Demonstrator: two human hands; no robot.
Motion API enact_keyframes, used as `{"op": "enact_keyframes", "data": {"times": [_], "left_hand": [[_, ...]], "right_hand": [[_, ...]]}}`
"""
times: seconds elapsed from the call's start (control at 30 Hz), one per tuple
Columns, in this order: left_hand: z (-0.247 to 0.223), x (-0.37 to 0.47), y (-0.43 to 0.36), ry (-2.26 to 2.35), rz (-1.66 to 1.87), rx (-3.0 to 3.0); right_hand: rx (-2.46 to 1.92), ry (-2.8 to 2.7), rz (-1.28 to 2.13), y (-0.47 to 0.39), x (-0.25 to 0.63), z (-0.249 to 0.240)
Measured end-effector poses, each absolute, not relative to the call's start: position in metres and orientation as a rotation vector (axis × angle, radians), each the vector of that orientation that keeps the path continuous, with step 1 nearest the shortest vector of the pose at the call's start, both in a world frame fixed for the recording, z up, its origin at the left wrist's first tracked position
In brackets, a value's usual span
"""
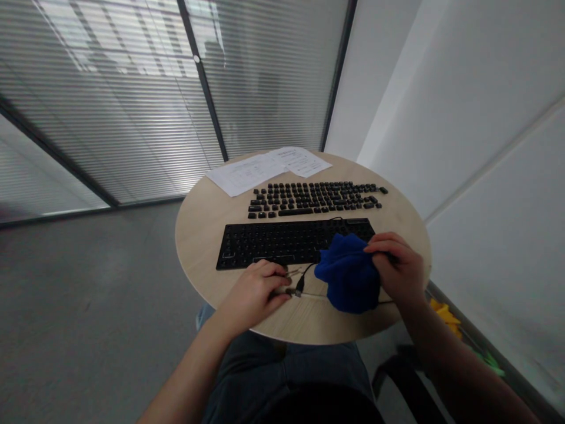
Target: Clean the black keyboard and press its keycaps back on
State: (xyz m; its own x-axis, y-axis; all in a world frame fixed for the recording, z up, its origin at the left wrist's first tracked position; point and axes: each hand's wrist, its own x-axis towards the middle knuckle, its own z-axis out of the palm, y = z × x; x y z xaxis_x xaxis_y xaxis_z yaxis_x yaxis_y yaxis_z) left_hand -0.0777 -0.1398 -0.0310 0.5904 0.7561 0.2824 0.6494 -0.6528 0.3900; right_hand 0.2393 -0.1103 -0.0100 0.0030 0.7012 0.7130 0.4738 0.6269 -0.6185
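Observation:
My right hand (397,268) grips the upper right edge of a crumpled blue cloth (351,280), which covers the near right part of a black keyboard (273,238). The keyboard base appears stripped of its keycaps. My left hand (260,291) rests on the table by the keyboard's front edge, fingers curled and thumb below them. Thin, wire-like prongs (293,272) poke out beside its fingertips; the rest of that object is hidden. Just right of this hand lies a USB plug (299,286) on a black cable. Behind the keyboard, loose black keycaps (315,197) lie in rows.
Printed paper sheets (251,171) lie at the back of the round wooden table (198,218). A glass partition with blinds (132,88) stands behind, a white wall (477,112) to the right. Yellow (446,315) and green items are on the floor at right, near a dark chair part (404,380).

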Motion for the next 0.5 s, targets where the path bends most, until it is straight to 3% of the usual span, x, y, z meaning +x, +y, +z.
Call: {"op": "enact_keyframes", "data": {"times": [0.23, 0.5], "left_hand": [[-0.029, -0.069, -0.143, 1.190, 0.625, 2.643], [-0.023, -0.072, -0.151, 1.155, 0.659, 2.729]], "right_hand": [[-0.896, -1.285, 0.322, -0.104, 0.268, 0.001], [-0.854, -1.936, 0.339, -0.108, 0.252, 0.008]]}}
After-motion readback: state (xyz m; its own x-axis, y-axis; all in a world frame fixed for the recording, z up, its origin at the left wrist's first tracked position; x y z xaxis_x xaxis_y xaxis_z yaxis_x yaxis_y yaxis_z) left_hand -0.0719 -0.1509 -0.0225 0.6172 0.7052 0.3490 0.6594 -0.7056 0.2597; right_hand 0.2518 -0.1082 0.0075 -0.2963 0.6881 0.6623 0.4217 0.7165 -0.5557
